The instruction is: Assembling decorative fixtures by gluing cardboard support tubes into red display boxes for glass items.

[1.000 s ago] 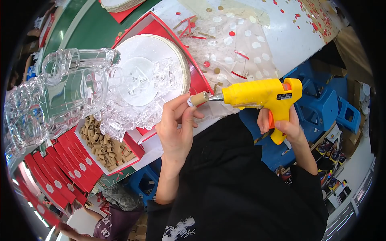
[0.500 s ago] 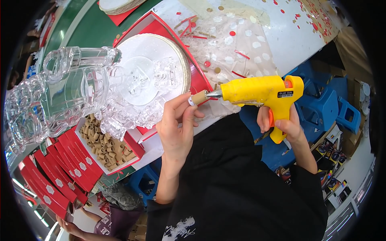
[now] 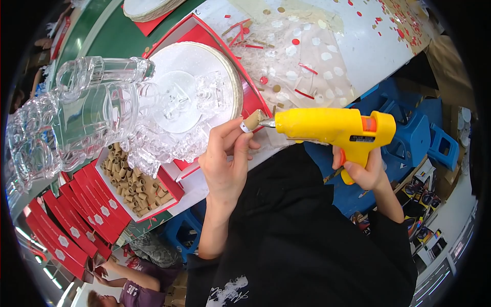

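Observation:
Between the thumb and fingers of my left hand [image 3: 225,166] is a short brown cardboard tube [image 3: 251,121] with a white band at its lower end. My right hand [image 3: 364,171] is wrapped round the handle of a yellow glue gun [image 3: 319,123], fingers by its orange trigger. The gun lies nearly level, and its metal nozzle meets the tube's upper end. Just left of my left hand, clear glass-like ornate pieces [image 3: 97,110] and a round white disc stack [image 3: 204,56] sit over an open red box [image 3: 245,77].
A box of small cardboard tubes [image 3: 133,184] stands beside a row of red boxes [image 3: 71,230]. Red and brown scraps lie on the white table [image 3: 358,30]. Blue stools [image 3: 409,138] stand at right. Another person [image 3: 143,281] is at the lower left, hands by the red boxes.
The glue gun has swung to a more level pose, its nozzle shifting slightly left and down along the tube's end. My left hand is nearly still. The other person has moved further into view.

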A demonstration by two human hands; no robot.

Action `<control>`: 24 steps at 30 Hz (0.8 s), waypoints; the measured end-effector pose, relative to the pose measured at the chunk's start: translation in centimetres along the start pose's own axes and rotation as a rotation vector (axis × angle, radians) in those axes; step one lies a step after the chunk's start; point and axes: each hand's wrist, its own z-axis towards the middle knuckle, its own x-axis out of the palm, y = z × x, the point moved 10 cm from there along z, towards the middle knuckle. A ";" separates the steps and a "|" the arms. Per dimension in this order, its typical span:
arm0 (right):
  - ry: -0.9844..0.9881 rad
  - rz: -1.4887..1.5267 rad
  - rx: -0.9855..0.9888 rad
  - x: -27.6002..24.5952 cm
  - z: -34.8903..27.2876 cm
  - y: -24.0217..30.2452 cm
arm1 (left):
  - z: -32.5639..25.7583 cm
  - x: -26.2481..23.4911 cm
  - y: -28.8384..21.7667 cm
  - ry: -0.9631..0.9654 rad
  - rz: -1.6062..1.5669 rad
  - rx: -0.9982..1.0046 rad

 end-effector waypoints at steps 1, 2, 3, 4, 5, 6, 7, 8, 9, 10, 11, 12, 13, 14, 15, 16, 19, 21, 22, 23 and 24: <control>-0.028 0.010 -0.043 0.1 -0.4 0.4 | 0.0 0.0 0.0 0.001 -0.001 0.002; -0.028 0.010 -0.045 0.0 -0.5 0.4 | 0.0 0.0 0.1 -0.009 -0.006 -0.005; 0.007 -0.072 -0.050 0.1 -0.7 0.5 | 0.0 0.0 0.2 -0.018 -0.011 -0.010; 0.042 -0.153 -0.056 0.3 -0.9 0.7 | 0.0 0.0 0.1 -0.018 -0.011 -0.007; 0.044 -0.152 -0.059 0.0 -0.9 0.8 | 0.0 0.0 -0.1 -0.019 0.000 -0.008; 0.043 -0.187 -0.056 -0.5 -0.8 0.9 | 0.0 0.0 -0.2 -0.021 0.011 -0.009; 0.043 -0.221 -0.054 -0.8 -0.5 0.9 | -0.1 -0.1 -0.3 -0.024 0.015 -0.006; -0.013 -0.208 -0.065 -1.5 0.0 0.9 | -0.2 -0.2 -0.5 -0.032 0.061 0.007; -0.084 -0.179 -0.113 -2.4 0.5 1.2 | -0.1 -0.1 -0.7 -0.037 0.102 0.022; -0.154 -0.149 -0.162 -3.5 1.1 1.5 | 0.0 0.0 -1.1 -0.035 0.097 0.028; -0.178 -0.121 -0.185 -4.2 2.2 1.3 | 0.0 -0.3 -1.0 -0.035 0.168 0.009; -0.215 -0.105 -0.205 -5.2 3.2 1.6 | 0.2 -0.3 -1.3 -0.024 0.225 -0.006; -0.224 -0.128 -0.253 -5.9 4.4 2.3 | 0.4 -0.4 -1.8 -0.023 0.226 0.001; -0.233 -0.151 -0.300 -6.5 5.9 2.9 | 0.6 0.0 -1.5 0.014 0.279 -0.034; -0.284 -0.136 -0.334 -7.2 7.2 3.3 | 0.8 0.3 -1.5 0.050 0.335 -0.066; -0.284 -0.134 -0.340 -7.6 8.8 3.1 | 1.0 0.4 -1.8 0.047 0.338 -0.061; -0.298 -0.116 -0.361 -8.1 12.0 3.0 | 1.3 0.7 -3.2 0.064 0.554 -0.010; -0.357 -0.089 -0.271 -8.7 13.2 2.0 | 1.5 1.7 -3.2 0.148 0.666 -0.011; -0.341 -0.088 -0.277 -8.8 13.3 2.1 | 1.8 1.7 -3.3 0.131 0.670 -0.016; -0.352 -0.070 -0.277 -9.0 13.1 2.1 | 2.0 2.4 -3.4 0.197 0.746 0.019; -0.364 -0.053 -0.276 -9.2 12.9 2.0 | 2.1 3.0 -3.4 0.266 0.820 0.053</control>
